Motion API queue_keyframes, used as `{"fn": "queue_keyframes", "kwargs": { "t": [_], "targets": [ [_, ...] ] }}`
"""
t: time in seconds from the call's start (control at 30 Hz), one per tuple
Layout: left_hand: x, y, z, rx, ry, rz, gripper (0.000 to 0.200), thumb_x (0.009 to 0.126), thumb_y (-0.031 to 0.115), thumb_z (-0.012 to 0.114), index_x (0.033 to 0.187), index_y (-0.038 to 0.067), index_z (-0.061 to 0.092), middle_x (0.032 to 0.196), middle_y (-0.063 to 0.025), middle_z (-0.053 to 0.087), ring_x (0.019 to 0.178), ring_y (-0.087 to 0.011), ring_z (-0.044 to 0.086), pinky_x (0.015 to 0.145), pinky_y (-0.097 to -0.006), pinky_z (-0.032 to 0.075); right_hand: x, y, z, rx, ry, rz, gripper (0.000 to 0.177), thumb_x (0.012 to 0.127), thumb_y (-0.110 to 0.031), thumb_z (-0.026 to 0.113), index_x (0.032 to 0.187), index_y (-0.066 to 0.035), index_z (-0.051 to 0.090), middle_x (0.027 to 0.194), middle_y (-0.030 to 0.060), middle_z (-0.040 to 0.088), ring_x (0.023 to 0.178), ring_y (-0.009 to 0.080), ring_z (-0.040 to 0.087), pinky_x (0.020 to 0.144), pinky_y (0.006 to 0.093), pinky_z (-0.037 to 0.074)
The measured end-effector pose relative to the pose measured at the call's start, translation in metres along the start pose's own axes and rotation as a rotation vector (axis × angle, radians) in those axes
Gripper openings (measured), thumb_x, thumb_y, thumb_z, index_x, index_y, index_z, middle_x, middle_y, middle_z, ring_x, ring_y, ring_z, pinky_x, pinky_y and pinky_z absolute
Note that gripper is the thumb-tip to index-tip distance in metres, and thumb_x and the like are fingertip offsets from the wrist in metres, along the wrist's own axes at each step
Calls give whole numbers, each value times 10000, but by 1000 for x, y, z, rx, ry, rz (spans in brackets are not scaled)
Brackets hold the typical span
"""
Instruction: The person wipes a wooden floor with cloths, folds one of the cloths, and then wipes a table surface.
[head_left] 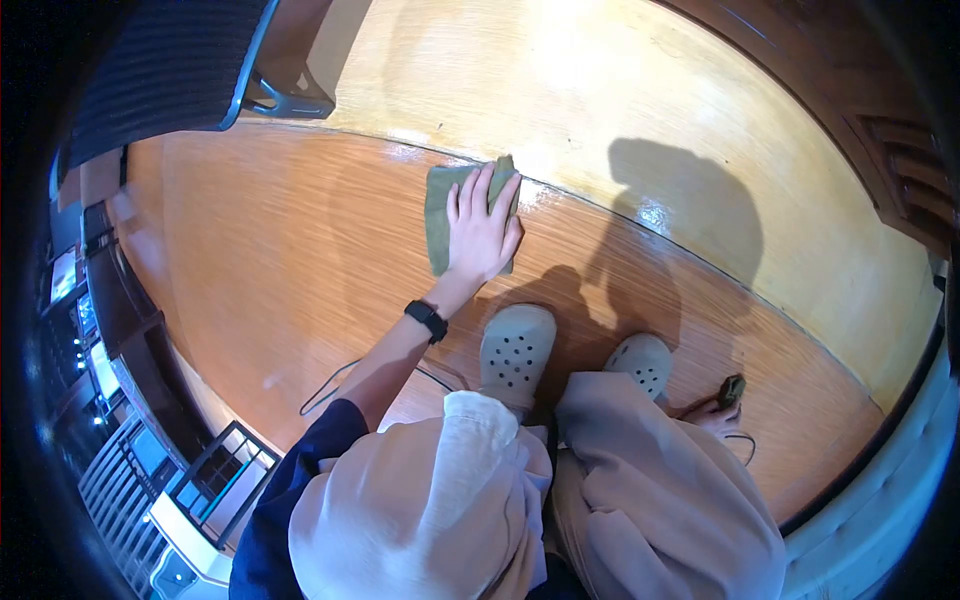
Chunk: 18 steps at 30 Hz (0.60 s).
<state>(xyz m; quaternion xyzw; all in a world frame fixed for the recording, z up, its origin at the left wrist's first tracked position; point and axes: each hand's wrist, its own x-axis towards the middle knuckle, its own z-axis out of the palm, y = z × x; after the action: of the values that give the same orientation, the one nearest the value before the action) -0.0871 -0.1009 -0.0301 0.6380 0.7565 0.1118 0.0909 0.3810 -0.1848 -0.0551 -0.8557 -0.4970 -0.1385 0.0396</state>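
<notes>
My left hand (482, 232), with a black watch (427, 320) on its wrist, lies palm down on a green cloth (438, 215). Its fingers are spread out flat, and a fold of the cloth sticks up past the fingertips. The cloth rests on the orange-brown wood-look floor (300, 230), against the seam with a paler floor section. Low on the right, beyond my knee, my right hand (715, 418) is closed around a small bunched dark green cloth (733, 388). My leg hides part of that hand.
My beige clogs (515, 350) stand between my hands. A thin dark cable (325, 390) runs behind my left arm. A dark ribbed plastic piece (170, 65) stands upper left, brown wooden furniture (860, 120) upper right, a pale padded edge (880, 510) lower right, and a dark rack (225, 485) lower left.
</notes>
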Motion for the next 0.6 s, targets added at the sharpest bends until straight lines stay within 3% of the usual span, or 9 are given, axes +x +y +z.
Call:
{"fn": "queue_keyframes", "kwargs": {
  "t": [0.33, 0.5, 0.6],
  "targets": [
    [85, 5, 21, 18, 122, 117, 520, 826, 307, 422, 1323, 156, 410, 1375, -188, 322, 1271, -345, 300, 1048, -533, 185, -1, 1, 3, 2, 39, -29, 384, 748, -104, 601, 1130, -132, 572, 1085, 123, 551, 1007, 326, 521, 846, 451, 423],
    [86, -4, 14, -22, 101, 180, 517, 834, 313, 439, 1327, 160, 406, 1380, -164, 326, 1274, -331, 304, 1055, -531, 179, -1, -8, -6, -15, 6, 6, 366, 755, -100, 598, 1121, -108, 576, 1082, 135, 548, 1007, 329, 519, 842, 443, 421],
    [64, -7, 10, 23, 98, 74, 535, 811, 292, 475, 1328, 166, 414, 1392, -145, 321, 1301, -296, 293, 1063, -550, 164, -3, -6, -4, 64, 12, 2, 411, 737, -102, 601, 1146, -105, 561, 1114, 179, 519, 1033, 361, 486, 864, 468, 393]
  ]
}}
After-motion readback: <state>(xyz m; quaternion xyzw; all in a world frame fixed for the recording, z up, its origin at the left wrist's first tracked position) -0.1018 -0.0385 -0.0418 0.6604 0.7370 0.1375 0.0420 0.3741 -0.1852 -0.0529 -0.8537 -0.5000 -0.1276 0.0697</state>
